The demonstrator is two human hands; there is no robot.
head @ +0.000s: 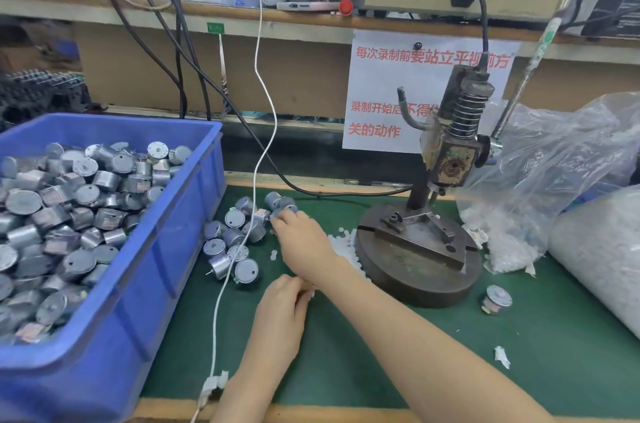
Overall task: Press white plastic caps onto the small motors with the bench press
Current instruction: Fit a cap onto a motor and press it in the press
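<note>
Motors [245,270] lie loose within reach; right hand [301,242] touches one, grip unclear; left hand [280,304] pinches a cap [310,294] ready

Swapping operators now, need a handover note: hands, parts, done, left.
Right hand: fingers curled on a motor in the loose pile beside the blue bin.
Left hand: fingers curled, grip contents unclear.
Bench press: no motor under the ram; white caps heaped against its base.
Done: possibly the lone motor right of the press; its cap not discernible.
Left: seat motor, add cap, press; bin is full.
</note>
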